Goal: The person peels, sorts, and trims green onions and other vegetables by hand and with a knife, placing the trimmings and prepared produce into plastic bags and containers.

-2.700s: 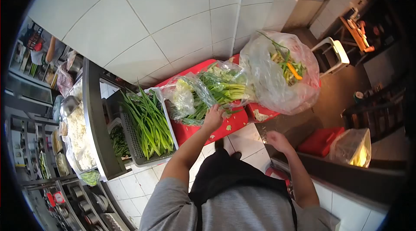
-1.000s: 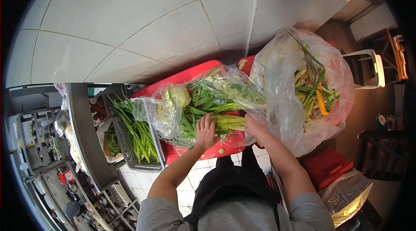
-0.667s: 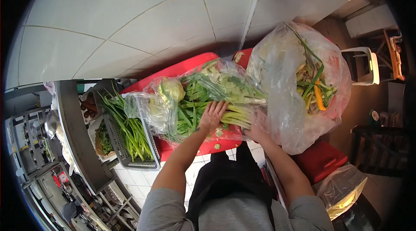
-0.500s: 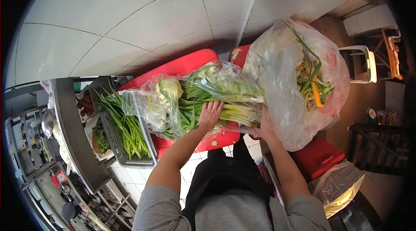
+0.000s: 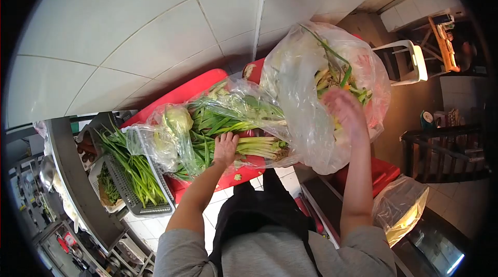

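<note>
A bunch of green onions lies sideways in a clear plastic sheet, with its pale root ends toward the right. Across its green part rests my left hand, palm down, fingers curled over the stalks; the thumb is partly hidden. My right hand is raised over a large clear plastic bag and smeared by motion, so its fingers do not read clearly. Trimmed leaves and roots show in the bag's mouth. Left of the onions, a pale cabbage-like head sits in plastic.
A grey basket of long green stalks stands at the left, beside a metal shelf. Red stools or chairs are under the produce, by the tiled wall. A white chair stands to the right.
My right hand has left the root ends of the green onions and swung up and right over the bag. My left hand stays on the onions. The whole view has shifted.
</note>
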Demonstrator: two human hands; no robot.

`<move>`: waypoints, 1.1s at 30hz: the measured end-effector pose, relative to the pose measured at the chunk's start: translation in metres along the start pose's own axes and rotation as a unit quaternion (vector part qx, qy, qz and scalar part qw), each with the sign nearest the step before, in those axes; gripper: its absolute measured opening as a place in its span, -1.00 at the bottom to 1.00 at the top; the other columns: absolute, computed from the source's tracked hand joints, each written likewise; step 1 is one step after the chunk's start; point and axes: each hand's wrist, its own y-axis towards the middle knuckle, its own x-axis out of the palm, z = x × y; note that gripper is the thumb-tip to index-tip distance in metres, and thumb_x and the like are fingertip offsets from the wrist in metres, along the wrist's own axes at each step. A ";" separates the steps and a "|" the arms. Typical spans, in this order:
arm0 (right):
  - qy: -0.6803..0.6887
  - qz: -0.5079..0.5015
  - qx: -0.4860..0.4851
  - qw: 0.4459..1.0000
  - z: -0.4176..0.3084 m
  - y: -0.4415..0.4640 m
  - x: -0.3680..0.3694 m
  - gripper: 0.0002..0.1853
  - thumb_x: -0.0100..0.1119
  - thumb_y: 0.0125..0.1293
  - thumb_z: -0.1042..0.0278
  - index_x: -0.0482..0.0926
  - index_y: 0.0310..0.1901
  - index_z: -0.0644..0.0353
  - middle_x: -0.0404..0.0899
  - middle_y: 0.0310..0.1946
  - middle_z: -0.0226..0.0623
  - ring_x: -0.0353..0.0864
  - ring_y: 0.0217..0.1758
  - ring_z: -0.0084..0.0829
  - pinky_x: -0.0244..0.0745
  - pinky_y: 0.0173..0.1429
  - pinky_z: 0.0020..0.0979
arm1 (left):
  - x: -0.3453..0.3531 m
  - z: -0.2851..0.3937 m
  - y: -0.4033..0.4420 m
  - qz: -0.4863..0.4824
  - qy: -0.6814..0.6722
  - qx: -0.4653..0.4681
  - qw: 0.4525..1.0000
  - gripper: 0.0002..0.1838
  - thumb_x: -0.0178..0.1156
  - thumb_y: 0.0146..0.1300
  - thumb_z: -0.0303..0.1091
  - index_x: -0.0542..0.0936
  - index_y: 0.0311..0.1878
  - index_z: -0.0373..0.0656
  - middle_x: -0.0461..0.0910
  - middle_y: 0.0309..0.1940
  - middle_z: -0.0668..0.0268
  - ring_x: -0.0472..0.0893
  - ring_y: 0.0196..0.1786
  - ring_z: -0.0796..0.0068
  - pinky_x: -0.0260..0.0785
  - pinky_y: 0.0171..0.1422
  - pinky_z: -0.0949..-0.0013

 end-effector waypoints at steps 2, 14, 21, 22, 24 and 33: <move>-0.362 0.200 -0.061 0.908 0.058 0.042 -0.083 -0.64 0.14 0.16 0.36 0.44 -0.01 0.28 0.45 -0.01 -0.13 0.50 -0.01 -0.19 0.36 0.07 -0.30 | -0.001 0.003 0.002 -0.014 -0.009 -0.057 0.998 -0.26 0.44 -0.27 -0.01 0.36 0.03 -0.03 0.38 -0.08 0.31 0.37 0.08 0.31 0.24 0.11 0.13; -0.423 0.234 0.142 0.864 0.059 0.034 -0.110 -0.61 0.04 0.13 0.38 0.19 -0.01 0.14 0.43 -0.52 -0.26 0.45 -0.55 -0.26 0.39 -0.38 -0.26 | 0.012 -0.006 -0.019 -0.086 0.003 -0.040 0.996 -0.57 0.37 -0.15 -0.15 0.51 -0.17 -0.02 0.59 -0.26 0.33 0.59 -0.14 0.30 0.41 -0.09 0.22; 0.128 0.167 0.211 0.955 0.006 -0.066 -0.055 -0.83 -0.04 0.27 0.23 0.36 -0.14 0.02 0.34 -0.60 -0.48 0.12 -0.83 -0.70 0.09 -0.73 -0.55 | -0.039 -0.026 -0.025 -0.141 -0.040 -0.042 0.988 -0.62 0.31 -0.13 -0.16 0.59 -0.21 -0.11 0.63 -0.30 0.17 0.63 -0.19 0.21 0.50 -0.17 0.20; 0.090 0.182 0.186 0.961 -0.002 -0.080 -0.038 -0.81 -0.04 0.28 0.22 0.36 -0.11 0.02 0.34 -0.60 -0.48 0.11 -0.83 -0.70 0.08 -0.73 -0.56 | -0.052 -0.033 -0.031 -0.141 -0.045 -0.047 0.988 -0.58 0.32 -0.14 -0.14 0.58 -0.18 -0.11 0.62 -0.31 0.16 0.63 -0.19 0.21 0.50 -0.17 0.20; 0.093 0.164 0.139 0.972 -0.007 -0.100 -0.019 -0.78 -0.04 0.28 0.22 0.36 -0.06 0.02 0.34 -0.60 -0.48 0.10 -0.84 -0.71 0.08 -0.74 -0.57 | -0.031 -0.067 -0.031 -0.106 -0.063 -0.096 0.988 -0.43 0.36 -0.19 -0.07 0.53 -0.08 -0.12 0.60 -0.26 0.12 0.60 -0.14 0.19 0.47 -0.09 0.19; 0.135 -0.012 0.143 0.980 0.061 -0.136 0.079 -0.80 0.03 0.13 0.53 0.38 -0.17 0.16 0.39 -0.46 -0.36 0.28 -0.73 -0.57 0.24 -0.64 -0.51 | 0.021 -0.131 -0.050 -0.130 -0.233 -0.012 0.964 -0.17 0.40 -0.35 0.12 0.48 0.04 -0.17 0.38 0.04 0.04 0.40 0.09 0.01 0.24 0.21 0.15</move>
